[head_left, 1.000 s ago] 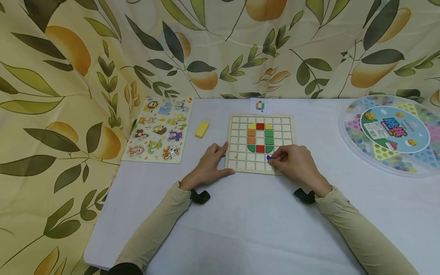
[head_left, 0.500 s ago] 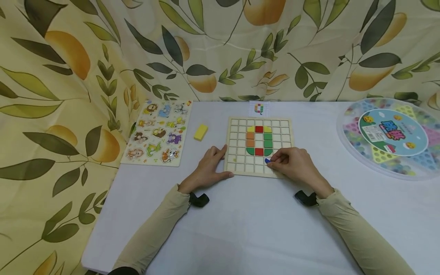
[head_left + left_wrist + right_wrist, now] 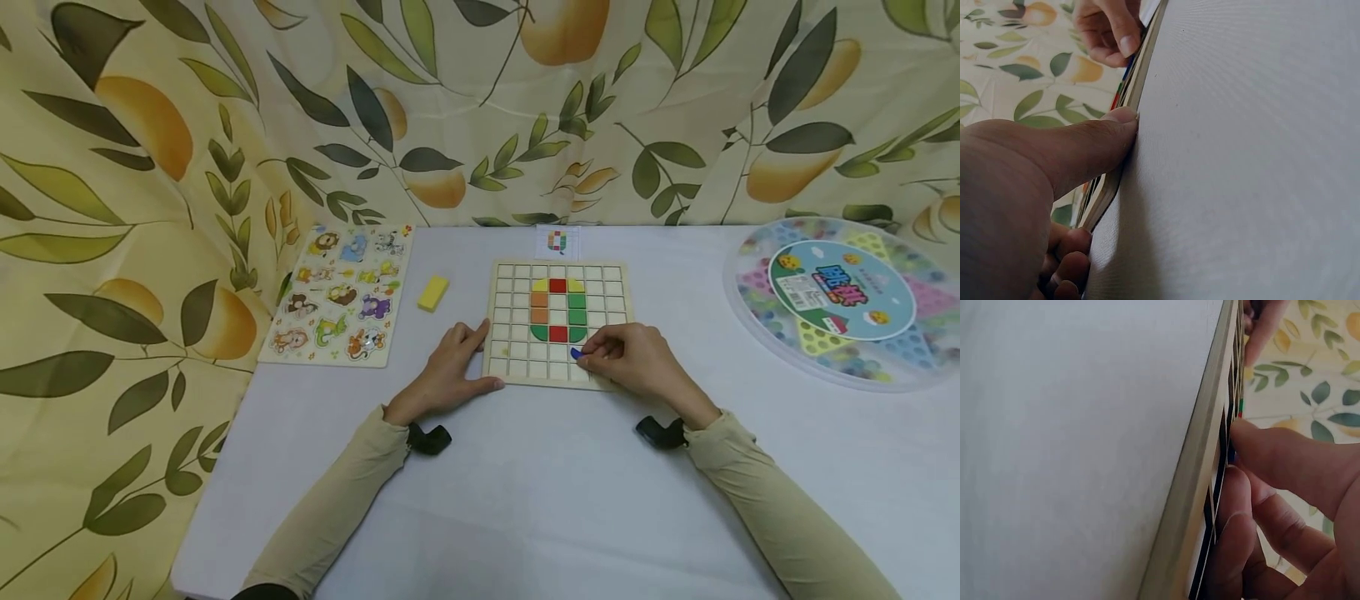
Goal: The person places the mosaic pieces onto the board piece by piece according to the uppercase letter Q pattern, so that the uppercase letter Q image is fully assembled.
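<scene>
In the head view, a square wooden grid board (image 3: 519, 367) lies flat on the white table. A ring of red (image 3: 558, 334), orange (image 3: 539, 316), green (image 3: 577, 317) and yellow (image 3: 539, 286) tiles sits in its cells. My right hand (image 3: 636, 358) pinches a small blue tile (image 3: 576, 353) between thumb and fingers, just below the ring's lower right corner. The right wrist view shows this blue tile (image 3: 1231, 452) mostly covered by fingertips close over the grid. My left hand (image 3: 448, 367) rests at the board's near left corner, thumb along the front edge and fingers against the left side.
A printed card (image 3: 557, 242) showing a similar coloured ring stands just behind the board. Left of the board are a yellow block (image 3: 433, 293) and an animal puzzle board (image 3: 339, 317). A round clear case (image 3: 813, 367) with a blue label lies at the right. A patterned cloth hangs behind.
The head view has shifted slightly, moving the whole scene down and left in it. The blue tile stays pinched near the same cell; the left hand keeps its place on the board.
</scene>
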`<action>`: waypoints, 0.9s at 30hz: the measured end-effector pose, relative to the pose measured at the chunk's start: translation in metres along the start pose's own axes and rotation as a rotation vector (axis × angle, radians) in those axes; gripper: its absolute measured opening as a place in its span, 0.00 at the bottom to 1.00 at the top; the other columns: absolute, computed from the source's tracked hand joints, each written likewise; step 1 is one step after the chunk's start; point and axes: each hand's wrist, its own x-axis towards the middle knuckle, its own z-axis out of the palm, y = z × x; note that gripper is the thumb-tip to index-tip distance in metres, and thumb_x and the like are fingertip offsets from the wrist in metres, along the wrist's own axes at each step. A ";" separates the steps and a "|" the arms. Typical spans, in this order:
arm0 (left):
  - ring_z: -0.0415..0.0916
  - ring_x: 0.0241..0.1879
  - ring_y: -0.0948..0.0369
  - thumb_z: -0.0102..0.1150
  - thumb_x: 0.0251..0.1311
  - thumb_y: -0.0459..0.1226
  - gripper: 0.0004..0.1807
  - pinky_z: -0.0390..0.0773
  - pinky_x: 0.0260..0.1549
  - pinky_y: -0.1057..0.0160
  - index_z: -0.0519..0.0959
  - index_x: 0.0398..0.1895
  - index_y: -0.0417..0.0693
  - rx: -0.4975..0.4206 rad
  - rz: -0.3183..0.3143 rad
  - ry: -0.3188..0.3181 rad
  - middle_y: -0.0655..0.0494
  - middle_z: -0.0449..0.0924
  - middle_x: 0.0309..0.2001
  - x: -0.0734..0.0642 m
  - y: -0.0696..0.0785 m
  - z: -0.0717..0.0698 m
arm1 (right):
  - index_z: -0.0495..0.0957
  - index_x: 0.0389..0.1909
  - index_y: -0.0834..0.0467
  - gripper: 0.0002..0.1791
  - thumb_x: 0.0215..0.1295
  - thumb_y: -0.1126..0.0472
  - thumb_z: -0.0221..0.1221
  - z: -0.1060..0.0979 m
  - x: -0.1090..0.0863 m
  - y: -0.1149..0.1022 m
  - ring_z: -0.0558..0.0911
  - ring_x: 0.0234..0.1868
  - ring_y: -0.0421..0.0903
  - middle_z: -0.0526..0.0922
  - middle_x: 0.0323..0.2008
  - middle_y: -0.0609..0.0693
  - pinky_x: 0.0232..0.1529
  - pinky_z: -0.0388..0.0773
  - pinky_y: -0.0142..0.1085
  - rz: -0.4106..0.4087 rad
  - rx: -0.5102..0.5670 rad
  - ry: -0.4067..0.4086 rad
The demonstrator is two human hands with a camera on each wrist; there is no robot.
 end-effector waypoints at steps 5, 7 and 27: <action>0.60 0.47 0.57 0.76 0.63 0.46 0.56 0.61 0.47 0.62 0.51 0.85 0.39 -0.002 0.000 0.000 0.47 0.67 0.52 0.002 -0.001 0.000 | 0.89 0.38 0.58 0.06 0.64 0.60 0.73 0.000 0.002 0.001 0.82 0.30 0.43 0.89 0.31 0.48 0.32 0.75 0.31 -0.009 -0.003 -0.002; 0.60 0.47 0.57 0.76 0.63 0.47 0.56 0.62 0.46 0.62 0.52 0.85 0.39 -0.004 0.001 0.002 0.47 0.67 0.52 0.003 -0.001 -0.001 | 0.89 0.38 0.58 0.05 0.64 0.61 0.73 -0.001 0.003 0.001 0.82 0.30 0.43 0.89 0.30 0.48 0.33 0.75 0.31 -0.013 -0.007 0.000; 0.59 0.47 0.58 0.76 0.64 0.47 0.56 0.62 0.47 0.63 0.51 0.85 0.39 -0.012 0.002 0.009 0.49 0.65 0.50 0.006 -0.004 -0.002 | 0.88 0.36 0.57 0.07 0.65 0.57 0.73 -0.001 0.007 -0.001 0.80 0.29 0.43 0.86 0.29 0.48 0.33 0.73 0.33 -0.007 -0.045 0.004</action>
